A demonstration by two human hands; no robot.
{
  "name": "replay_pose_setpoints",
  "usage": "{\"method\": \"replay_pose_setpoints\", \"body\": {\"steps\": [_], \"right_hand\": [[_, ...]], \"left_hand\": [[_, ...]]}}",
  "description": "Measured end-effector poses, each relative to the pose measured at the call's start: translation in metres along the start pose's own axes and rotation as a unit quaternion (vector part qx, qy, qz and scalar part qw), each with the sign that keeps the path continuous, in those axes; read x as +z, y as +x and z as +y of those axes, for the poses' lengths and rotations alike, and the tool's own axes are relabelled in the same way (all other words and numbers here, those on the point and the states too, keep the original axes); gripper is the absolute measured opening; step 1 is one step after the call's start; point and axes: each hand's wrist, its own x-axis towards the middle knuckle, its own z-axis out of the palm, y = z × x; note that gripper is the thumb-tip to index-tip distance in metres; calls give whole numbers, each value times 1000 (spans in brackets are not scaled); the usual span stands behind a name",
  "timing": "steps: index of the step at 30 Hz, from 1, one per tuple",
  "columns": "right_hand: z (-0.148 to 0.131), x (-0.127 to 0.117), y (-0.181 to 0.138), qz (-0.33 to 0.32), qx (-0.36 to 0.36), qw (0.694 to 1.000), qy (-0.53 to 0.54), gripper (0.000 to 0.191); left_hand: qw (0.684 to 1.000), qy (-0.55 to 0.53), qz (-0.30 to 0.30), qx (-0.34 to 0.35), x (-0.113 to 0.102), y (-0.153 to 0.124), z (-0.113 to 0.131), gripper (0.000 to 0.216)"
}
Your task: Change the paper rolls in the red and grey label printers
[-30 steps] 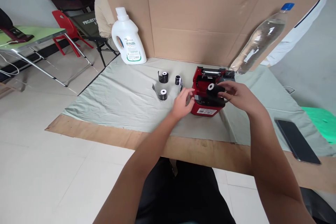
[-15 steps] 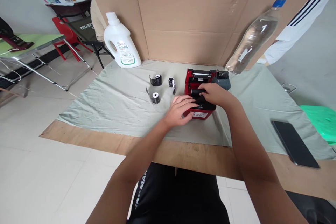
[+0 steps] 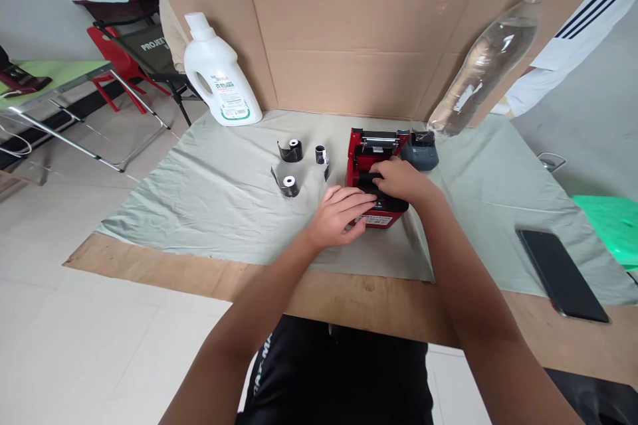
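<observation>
A small red printer (image 3: 359, 153) with its lid open stands on the pale cloth (image 3: 214, 192). My right hand (image 3: 399, 179) is curled over a black roll (image 3: 367, 178) sitting in the printer's bay. At the printer's front left corner rests my left hand (image 3: 339, 212), fingers bent against the casing. Three more black rolls lie to the left: one (image 3: 290, 149) at the back, one (image 3: 322, 154) beside it, one (image 3: 288, 184) nearer.
A white detergent bottle (image 3: 216, 83) stands at the back left and a clear plastic bottle (image 3: 486, 60) leans on the cardboard wall (image 3: 349, 33). A black phone (image 3: 561, 272) lies at the right. A person in a white striped sleeve (image 3: 583, 20) is at the far right.
My right hand lowered the black roll from above the printer down into its bay. My left hand slid from the printer's side to its front corner.
</observation>
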Motion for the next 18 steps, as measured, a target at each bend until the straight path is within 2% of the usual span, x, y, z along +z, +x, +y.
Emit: {"method": "replay_pose_setpoints", "body": {"steps": [4, 8, 13, 15, 18], "right_hand": [[1, 3, 6, -28, -3, 999, 21, 33], [8, 4, 9, -22, -24, 998, 63, 31], [30, -16, -7, -20, -47, 967, 249, 30], [43, -27, -18, 22, -48, 949, 310, 28], [60, -34, -27, 154, -13, 923, 352, 30]], "left_hand": [[1000, -4, -20, -20, -1, 1, 1, 31], [1000, -2, -20, -23, 0, 1, 1, 31], [1000, 2, -5, 8, 0, 3, 4, 33], [1000, 8, -10, 9, 1, 5, 7, 34], [1000, 15, -9, 23, 3, 6, 11, 35]]}}
